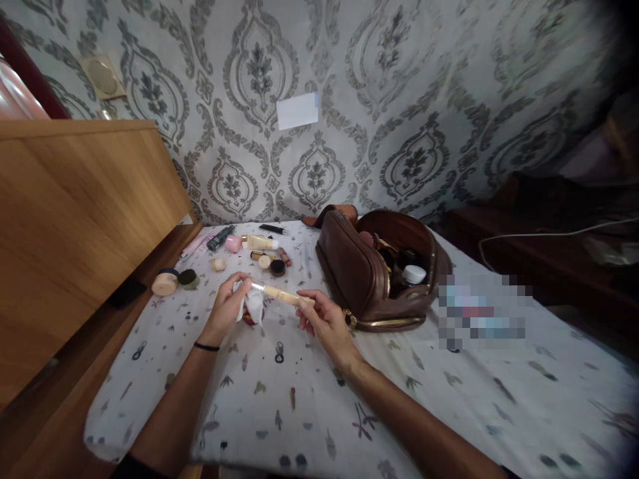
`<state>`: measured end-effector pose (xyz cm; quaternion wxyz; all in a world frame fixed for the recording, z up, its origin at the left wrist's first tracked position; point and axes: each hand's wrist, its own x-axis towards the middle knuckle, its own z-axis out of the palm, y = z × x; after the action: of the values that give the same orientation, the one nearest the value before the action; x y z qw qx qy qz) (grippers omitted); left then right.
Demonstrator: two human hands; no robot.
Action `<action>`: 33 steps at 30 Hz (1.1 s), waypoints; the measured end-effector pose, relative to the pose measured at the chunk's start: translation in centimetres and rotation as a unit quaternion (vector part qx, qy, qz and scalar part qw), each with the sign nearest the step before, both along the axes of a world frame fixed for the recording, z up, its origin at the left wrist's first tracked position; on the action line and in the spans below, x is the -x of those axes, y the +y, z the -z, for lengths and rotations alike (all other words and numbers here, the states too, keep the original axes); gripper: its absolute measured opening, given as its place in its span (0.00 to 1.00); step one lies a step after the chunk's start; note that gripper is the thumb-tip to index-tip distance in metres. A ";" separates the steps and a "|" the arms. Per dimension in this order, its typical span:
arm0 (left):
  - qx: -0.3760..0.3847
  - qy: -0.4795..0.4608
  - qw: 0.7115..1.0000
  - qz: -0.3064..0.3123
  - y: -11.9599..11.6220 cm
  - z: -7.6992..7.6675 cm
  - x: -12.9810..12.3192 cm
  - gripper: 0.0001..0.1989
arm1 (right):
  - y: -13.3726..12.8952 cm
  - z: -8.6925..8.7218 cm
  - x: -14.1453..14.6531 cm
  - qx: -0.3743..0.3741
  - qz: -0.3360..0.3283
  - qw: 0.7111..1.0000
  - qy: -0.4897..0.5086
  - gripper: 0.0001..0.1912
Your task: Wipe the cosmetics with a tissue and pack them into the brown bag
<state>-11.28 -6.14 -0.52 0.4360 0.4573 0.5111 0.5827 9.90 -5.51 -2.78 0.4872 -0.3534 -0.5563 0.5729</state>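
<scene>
A slim beige cosmetic tube [282,295] with a silvery end is held level between both hands, above the patterned cloth. My left hand [229,306] is closed on a white wipe [252,303] at the silvery end, its fingers pressing the wipe there. The far end of the tube sits between the thumb and fingers of my right hand [322,322]. Under the wipe a small red and gold item [253,317] is partly hidden. An open brown toiletry bag [354,266] stands to the right of my right hand, with a white-lidded jar [414,274] and other cosmetics inside.
Several cosmetics lie toward the wall, among them a cream tube [262,243], a pink jar [232,243] and a black pencil-like item [273,229]. Two round jars, one beige [165,283] and one dark green [188,279], sit left. A wooden cabinet [84,246] borders the left side.
</scene>
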 end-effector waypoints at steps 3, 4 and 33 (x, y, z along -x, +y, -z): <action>-0.002 -0.003 1.000 0.001 0.0 -0.2 0.0 0.21 | -0.1 -0.2 -0.1 0.037 -0.008 0.998 0.043 0.27; -0.002 -0.004 1.000 0.005 -0.1 -0.2 -0.1 0.21 | -0.1 -0.3 -0.1 0.058 -0.014 0.997 0.058 0.27; -0.025 0.024 0.999 0.000 -0.1 -0.4 0.4 0.18 | -0.1 0.5 -0.1 -0.033 -0.045 0.995 -0.085 0.30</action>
<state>-11.65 -6.29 -0.13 0.4123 0.4820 0.5067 0.5839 10.01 -5.64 -3.33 0.4234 -0.3590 -0.6298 0.5433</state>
